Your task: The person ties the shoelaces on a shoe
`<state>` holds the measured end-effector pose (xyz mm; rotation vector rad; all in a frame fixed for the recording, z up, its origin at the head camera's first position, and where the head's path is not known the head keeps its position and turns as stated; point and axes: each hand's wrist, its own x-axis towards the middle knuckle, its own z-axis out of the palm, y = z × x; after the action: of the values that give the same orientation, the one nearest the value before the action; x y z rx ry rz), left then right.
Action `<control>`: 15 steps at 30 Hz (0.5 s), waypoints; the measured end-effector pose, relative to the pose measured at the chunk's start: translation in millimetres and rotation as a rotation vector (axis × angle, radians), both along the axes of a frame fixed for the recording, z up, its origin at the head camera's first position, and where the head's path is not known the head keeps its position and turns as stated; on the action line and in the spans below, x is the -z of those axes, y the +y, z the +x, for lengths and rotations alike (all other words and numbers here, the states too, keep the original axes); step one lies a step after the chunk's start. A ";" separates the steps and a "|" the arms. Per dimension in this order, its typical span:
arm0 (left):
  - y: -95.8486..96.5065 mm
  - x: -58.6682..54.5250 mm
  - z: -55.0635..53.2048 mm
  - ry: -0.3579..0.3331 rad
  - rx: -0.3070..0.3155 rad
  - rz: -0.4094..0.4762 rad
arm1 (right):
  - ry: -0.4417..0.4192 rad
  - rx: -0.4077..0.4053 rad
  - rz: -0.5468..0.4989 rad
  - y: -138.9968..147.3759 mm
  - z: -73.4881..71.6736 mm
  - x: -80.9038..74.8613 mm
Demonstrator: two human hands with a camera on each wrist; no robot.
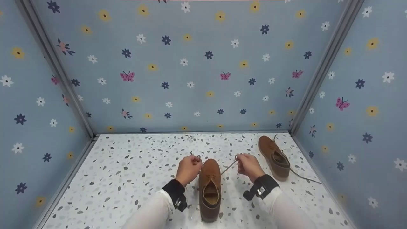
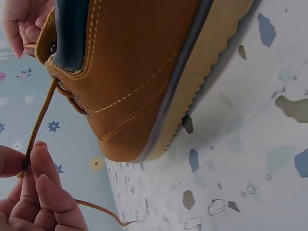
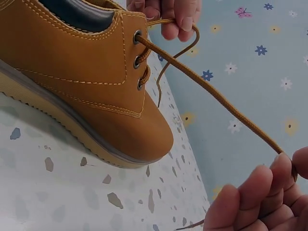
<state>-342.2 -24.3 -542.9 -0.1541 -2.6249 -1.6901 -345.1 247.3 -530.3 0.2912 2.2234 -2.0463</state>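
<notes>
A brown lace-up shoe (image 1: 210, 190) stands on the floor between the two hands, toe pointing away. My left hand (image 1: 189, 168) pinches one end of its brown shoelace (image 2: 41, 115) between thumb and fingers, left of the toe. To the right, my right hand (image 1: 249, 166) pinches the other lace end, drawn out taut from the top eyelet in the right wrist view, where that shoelace (image 3: 211, 89) runs slantwise down to the thumb. Loose lace tails hang beyond both hands. The dark padded collar (image 3: 72, 14) and several eyelets show at the shoe's side.
A second brown shoe (image 1: 274, 158) stands at the back right, its loose lace (image 1: 305, 178) trailing toward the right wall. Flower-patterned panels (image 1: 203, 70) enclose the speckled white floor (image 1: 133, 178) at the back and both sides.
</notes>
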 end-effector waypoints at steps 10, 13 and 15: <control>23.8 -14.4 2.3 0.163 0.151 -0.103 | 0.070 -0.003 0.012 7.1 2.0 -9.3; 29.3 -15.3 5.4 0.186 0.241 -0.103 | 0.082 -0.011 0.024 9.1 4.1 -9.9; 31.1 -14.5 6.7 0.202 0.299 -0.101 | 0.093 -0.015 0.038 10.7 5.3 -9.6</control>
<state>-335.5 6.8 -528.4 -0.7117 -2.6363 -1.5159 -339.8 258.0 -520.7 0.1862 2.3124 -2.0525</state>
